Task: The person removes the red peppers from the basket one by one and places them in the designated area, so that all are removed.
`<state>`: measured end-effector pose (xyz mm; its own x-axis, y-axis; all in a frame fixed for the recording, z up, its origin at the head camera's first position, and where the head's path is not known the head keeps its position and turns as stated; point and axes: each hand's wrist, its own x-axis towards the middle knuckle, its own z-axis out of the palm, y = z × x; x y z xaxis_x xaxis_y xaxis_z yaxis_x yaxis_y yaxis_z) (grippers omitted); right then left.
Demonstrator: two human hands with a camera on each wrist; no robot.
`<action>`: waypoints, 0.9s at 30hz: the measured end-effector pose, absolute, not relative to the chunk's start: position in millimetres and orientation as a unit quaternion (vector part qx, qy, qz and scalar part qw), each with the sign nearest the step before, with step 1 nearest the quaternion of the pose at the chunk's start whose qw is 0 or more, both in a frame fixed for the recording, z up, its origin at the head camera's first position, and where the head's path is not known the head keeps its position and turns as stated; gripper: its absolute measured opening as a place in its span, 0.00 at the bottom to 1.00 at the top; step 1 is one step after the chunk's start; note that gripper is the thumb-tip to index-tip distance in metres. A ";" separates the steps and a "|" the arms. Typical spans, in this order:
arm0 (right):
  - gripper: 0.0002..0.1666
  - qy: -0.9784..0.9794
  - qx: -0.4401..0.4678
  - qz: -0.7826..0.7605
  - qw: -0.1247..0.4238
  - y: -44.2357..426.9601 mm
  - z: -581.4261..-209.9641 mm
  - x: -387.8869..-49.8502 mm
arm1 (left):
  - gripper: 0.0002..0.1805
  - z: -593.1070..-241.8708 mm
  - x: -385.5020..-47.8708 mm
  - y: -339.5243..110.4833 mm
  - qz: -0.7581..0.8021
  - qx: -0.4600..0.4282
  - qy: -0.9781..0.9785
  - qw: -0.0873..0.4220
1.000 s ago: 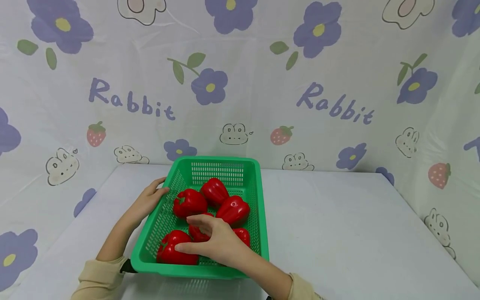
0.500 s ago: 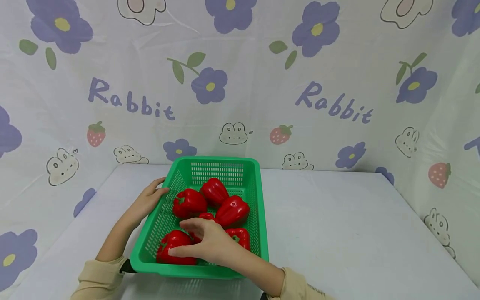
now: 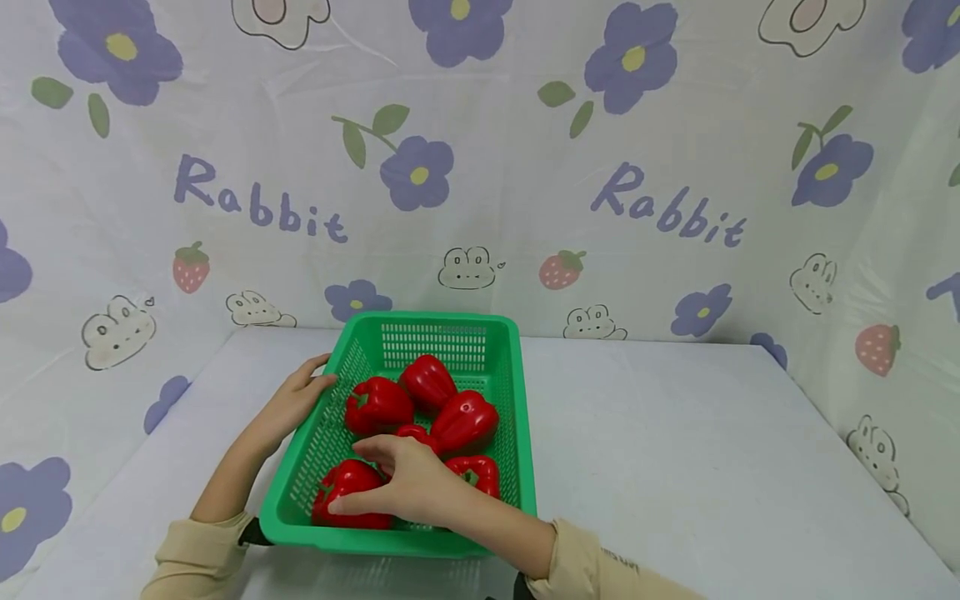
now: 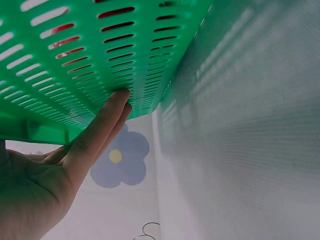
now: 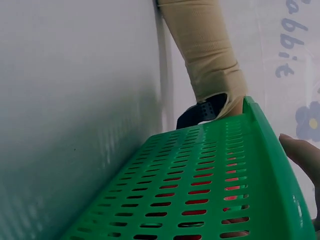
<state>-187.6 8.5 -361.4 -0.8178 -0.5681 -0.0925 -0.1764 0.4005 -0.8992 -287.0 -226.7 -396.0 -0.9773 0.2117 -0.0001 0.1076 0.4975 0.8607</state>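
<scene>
The right hand [image 3: 412, 483] is palm-inward over the near part of the basket [image 3: 420, 543], its thumb and fingers parted in a curved C. The thumb overlaps the nearest pepper [image 3: 347, 482]; I cannot tell whether skin meets it. That pepper sits in the basket beneath the fingertips and to their left, plump, lobed and glossy red, its green stem end turned leftward, away from the palm.

Partly hidden behind the right hand's fingers is the middle pepper [image 3: 416, 433]. Just beyond the knuckles, the long pepper [image 3: 465, 421] tapers smoothly, its long axis slanting from near left to far right. To the wrist's right, the near-right pepper [image 3: 480, 475] shows its stem end facing up. Farther from the fingers lie the left pepper [image 3: 378, 406], stem toward the left, and the far pepper [image 3: 427, 383].

The left hand [image 3: 292, 404] rests its extended fingers against the outer left wall of the basket. Green and plastic-looking, with slotted walls and a smooth rim, the basket runs lengthwise away from the person. Under both hands spreads the smooth, pale bench [image 3: 660, 450].
</scene>
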 end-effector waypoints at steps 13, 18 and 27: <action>0.41 0.844 -0.243 -0.445 0.177 3.5 -363.8 -189.3 | 0.32 -396.1 -287.6 -224.3 0.481 0.091 0.870 0.050; 0.43 0.850 -0.238 -0.437 0.175 0.1 -365.4 -189.5 | 0.33 -395.7 -287.5 -224.8 0.480 0.090 0.871 0.050; 0.44 0.863 -0.236 -0.412 0.169 -3.8 -370.3 -188.4 | 0.33 -399.2 -289.3 -228.7 0.484 0.095 0.868 0.054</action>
<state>-188.4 -3.8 -370.3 -0.8311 -0.5476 -0.0970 -0.2688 0.5483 -0.7919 -289.3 -228.7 -399.2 -0.9761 0.2174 -0.0022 0.1123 0.5129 0.8510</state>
